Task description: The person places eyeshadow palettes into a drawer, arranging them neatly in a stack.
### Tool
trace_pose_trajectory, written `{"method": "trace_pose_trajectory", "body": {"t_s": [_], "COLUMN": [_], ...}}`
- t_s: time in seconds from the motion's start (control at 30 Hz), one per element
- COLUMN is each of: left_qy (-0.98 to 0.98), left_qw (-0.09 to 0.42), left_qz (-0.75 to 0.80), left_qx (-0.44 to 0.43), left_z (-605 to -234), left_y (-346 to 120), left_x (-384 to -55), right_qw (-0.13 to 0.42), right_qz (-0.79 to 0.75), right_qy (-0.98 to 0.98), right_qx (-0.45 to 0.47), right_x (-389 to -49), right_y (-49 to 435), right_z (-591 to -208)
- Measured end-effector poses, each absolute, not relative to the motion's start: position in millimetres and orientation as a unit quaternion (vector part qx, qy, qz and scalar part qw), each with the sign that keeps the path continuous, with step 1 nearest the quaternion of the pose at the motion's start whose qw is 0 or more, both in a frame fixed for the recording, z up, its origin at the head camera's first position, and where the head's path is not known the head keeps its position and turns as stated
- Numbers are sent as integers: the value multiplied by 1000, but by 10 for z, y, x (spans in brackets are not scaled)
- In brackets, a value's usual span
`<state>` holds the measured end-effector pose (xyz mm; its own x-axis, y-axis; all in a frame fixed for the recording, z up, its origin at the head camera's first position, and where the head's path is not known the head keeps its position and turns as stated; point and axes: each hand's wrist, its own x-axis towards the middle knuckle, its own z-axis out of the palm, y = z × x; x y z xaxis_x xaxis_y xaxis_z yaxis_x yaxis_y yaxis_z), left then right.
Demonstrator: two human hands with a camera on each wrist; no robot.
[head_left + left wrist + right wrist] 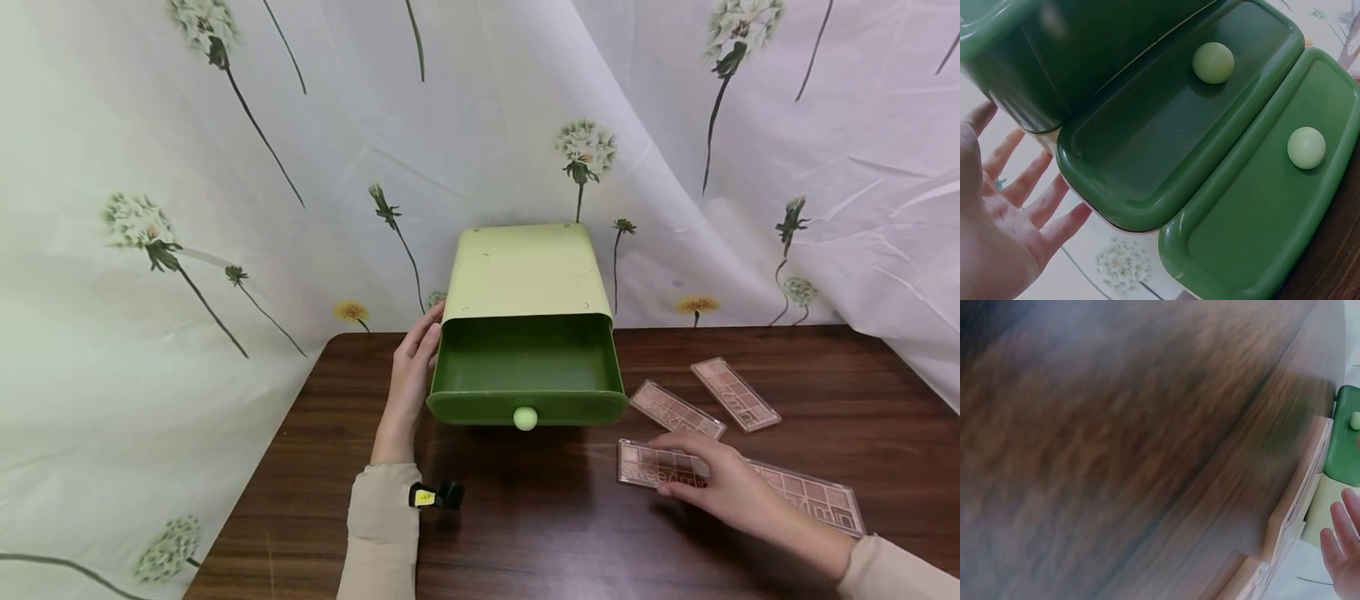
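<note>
A cream-and-green drawer unit (528, 271) stands near the middle, its green top drawer (468, 408) pulled out and bare inside. Two lower drawers with pale green knobs appear closed in the left wrist view, the middle one (1147, 137) above the bottom one (1254, 212). My left hand (408, 379) lies along the unit's left side with its fingers extended. Over a pink-toned eyeshadow palette (636, 468) on the table is my right hand (727, 483), fingers loosely extended; contact with the palette is hard to judge.
Behind the right hand lies another palette (813, 500). Two more, a slanted palette (675, 410) and a farther palette (735, 394), lie right of the unit. The brown wooden table (525, 533) meets a dandelion-print cloth (480, 142) at the back.
</note>
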<state>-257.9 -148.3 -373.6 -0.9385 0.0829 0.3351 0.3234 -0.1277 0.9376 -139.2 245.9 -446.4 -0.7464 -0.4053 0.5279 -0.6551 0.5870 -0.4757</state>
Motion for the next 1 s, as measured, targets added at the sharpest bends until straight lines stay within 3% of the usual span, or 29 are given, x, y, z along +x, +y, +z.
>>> {"method": "trace_pose_trajectory", "body": {"t_s": [0.2, 0.6, 1.0], "left_qy": [-655, -653, -657], "left_qw": [83, 80, 83], "left_qz": [-734, -738, -733], "left_qx": [-157, -150, -153], "left_z": [-3743, -3732, -3738], "left_y": [-1487, -1470, -1471], "left_x": [-2584, -2574, -2568], "right_qw": [177, 108, 107], "right_qz": [291, 272, 254], "right_qy": [-887, -911, -918], "right_qx": [313, 290, 286], "right_x": [-1487, -1517, -1525], "right_y": [2553, 2585, 2583], "right_z": [-4542, -4591, -4587]}}
